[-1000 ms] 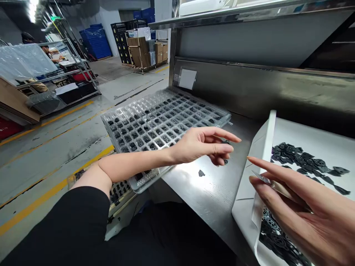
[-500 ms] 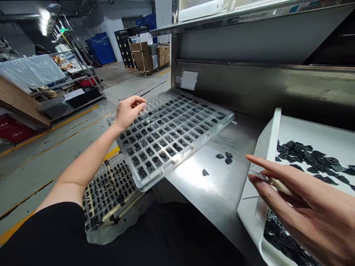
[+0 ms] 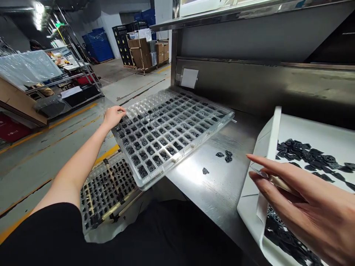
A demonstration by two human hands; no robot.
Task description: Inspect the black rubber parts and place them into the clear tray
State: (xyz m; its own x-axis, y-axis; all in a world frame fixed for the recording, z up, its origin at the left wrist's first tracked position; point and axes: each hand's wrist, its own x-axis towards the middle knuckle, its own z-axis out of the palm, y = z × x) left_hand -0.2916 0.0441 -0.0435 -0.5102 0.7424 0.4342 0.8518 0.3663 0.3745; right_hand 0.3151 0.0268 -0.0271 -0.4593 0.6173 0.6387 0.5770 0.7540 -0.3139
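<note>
My left hand (image 3: 113, 116) is at the far left edge of a clear plastic tray (image 3: 177, 159). Its thumb and fingers are curled together at the rim; whatever lies between them is hidden. Black wheel-patterned parts (image 3: 158, 160) fill most of the tray's cells, while the far-left cells look bare. In my right hand (image 3: 307, 199) is a craft knife (image 3: 262, 173), its short metal blade pointing left and its pale handle within my fingers. That hand hovers over the near left side of a white bin (image 3: 273, 129) holding loose black parts (image 3: 310, 157).
Several loose black parts (image 3: 227, 156) lie on the metal bench (image 3: 194, 192) between tray and bin. The tray overhangs the bench's left edge. Below it stands another filled tray (image 3: 105, 192) on a rack. A metal shelf (image 3: 222, 18) runs overhead.
My left hand has moved left, from above the tray's cells to its left edge. My right hand holds the craft knife in nearly the same place.
</note>
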